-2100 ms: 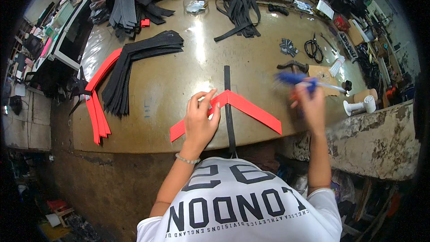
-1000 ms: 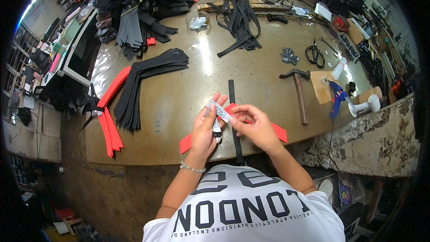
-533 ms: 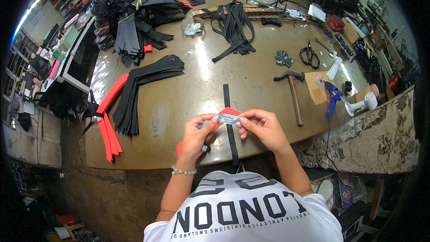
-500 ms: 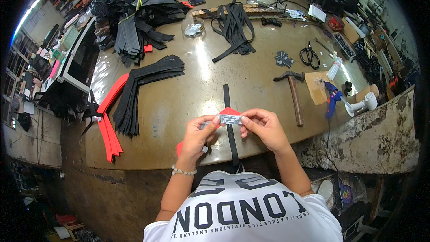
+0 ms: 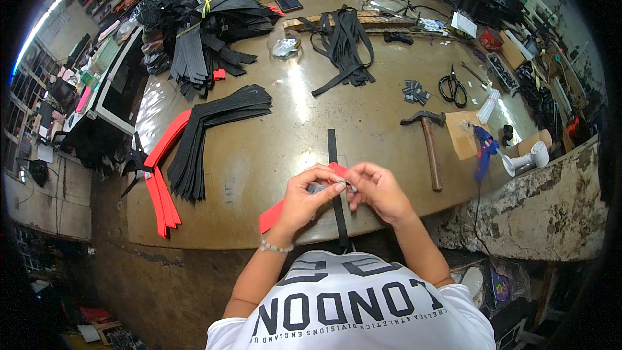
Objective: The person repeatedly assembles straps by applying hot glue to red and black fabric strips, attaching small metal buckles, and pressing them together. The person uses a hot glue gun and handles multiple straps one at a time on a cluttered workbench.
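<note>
Since the silvery piece (image 5: 315,188) is small, I judge the left hand (image 5: 304,201) pinches it by fingertip for control, near centre above the red strip (image 5: 272,216), the right hand (image 5: 386,197) just beside, its grip unclear to me.

A workshop, judging by the worktable (image 5: 369,126): hammer (image 5: 432,155), black-handled scissors (image 5: 453,91) and blue glue gun (image 5: 484,152) at the frame's right, black strips (image 5: 223,14) (a thick heap) at upper left, a stained, peeling low wall (image 5: 518,217) at lower right.
</note>
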A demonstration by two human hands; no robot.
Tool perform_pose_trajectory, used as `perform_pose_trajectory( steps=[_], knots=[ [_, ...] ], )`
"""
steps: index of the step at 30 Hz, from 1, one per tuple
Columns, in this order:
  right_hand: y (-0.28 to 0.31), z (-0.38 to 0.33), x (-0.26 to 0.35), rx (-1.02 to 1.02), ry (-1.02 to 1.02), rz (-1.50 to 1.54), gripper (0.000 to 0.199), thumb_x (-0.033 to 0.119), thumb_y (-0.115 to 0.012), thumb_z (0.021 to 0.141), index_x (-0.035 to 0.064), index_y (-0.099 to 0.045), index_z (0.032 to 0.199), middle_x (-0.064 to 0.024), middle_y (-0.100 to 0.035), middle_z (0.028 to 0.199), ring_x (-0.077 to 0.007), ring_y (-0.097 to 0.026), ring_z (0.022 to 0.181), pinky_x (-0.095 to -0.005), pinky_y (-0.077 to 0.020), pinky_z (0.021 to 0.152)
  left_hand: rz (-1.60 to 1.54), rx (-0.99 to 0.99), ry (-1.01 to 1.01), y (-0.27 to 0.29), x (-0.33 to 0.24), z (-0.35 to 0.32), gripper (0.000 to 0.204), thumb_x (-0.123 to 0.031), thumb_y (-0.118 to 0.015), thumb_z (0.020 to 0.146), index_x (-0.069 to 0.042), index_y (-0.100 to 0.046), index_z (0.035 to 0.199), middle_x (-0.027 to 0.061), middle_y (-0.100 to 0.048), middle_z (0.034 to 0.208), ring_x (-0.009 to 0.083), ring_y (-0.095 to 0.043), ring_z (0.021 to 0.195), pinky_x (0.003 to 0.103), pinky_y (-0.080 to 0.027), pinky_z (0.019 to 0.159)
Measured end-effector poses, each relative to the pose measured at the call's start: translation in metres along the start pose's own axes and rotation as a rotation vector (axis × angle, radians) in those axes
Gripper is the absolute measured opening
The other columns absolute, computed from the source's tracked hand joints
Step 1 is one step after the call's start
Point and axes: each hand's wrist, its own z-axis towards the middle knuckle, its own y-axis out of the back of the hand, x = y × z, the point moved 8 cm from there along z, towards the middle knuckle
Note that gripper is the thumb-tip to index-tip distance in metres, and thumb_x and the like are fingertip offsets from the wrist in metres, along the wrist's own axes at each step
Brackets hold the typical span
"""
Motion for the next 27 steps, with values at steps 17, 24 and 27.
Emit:
perform_pose_trajectory(
  steps=[17, 24, 27],
  knots=[
    [-0.010, -0.027, 0.029, -0.102, 0.095, -0.379, 0.021, 0.012, -0.066, 0.093, -0.0053, -0.062, 0.105, -0.0083, -0.065, 0.092, -0.0110, -0.065, 0.075, -0.0231, -0.0556, 0.069, 0.043, -0.045, 0.329, -0.005, -0.014, -0.012, 0.021, -0.017, -0.076, 0.085, 0.002, -0.074, 0.096, 0.0004, -0.068, 0.081, 0.0037, -0.055, 0.071, 0.020, -0.045, 0.064],
    [0.000, -0.029, 0.023, -0.156, 0.179, -0.270, 0.022, 0.009, -0.067, 0.092, -0.0067, -0.063, 0.107, -0.0105, -0.065, 0.098, -0.0116, -0.065, 0.077, -0.0240, -0.0564, 0.070, 0.149, -0.045, 0.280, -0.006, -0.015, -0.012, 0.016, -0.014, -0.074, 0.086, 0.001, -0.074, 0.092, -0.0006, -0.067, 0.078, 0.0028, -0.053, 0.069, 0.020, -0.043, 0.062],
    [0.005, -0.028, 0.013, -0.159, 0.135, -0.228, 0.022, 0.009, -0.067, 0.092, -0.0065, -0.064, 0.107, -0.0106, -0.066, 0.097, -0.0116, -0.065, 0.077, -0.0239, -0.0562, 0.069, 0.153, -0.061, 0.297, -0.004, -0.010, -0.016, 0.017, -0.015, -0.073, 0.087, 0.001, -0.074, 0.092, -0.0008, -0.067, 0.078, 0.0031, -0.053, 0.069, 0.020, -0.043, 0.062]
  ],
)
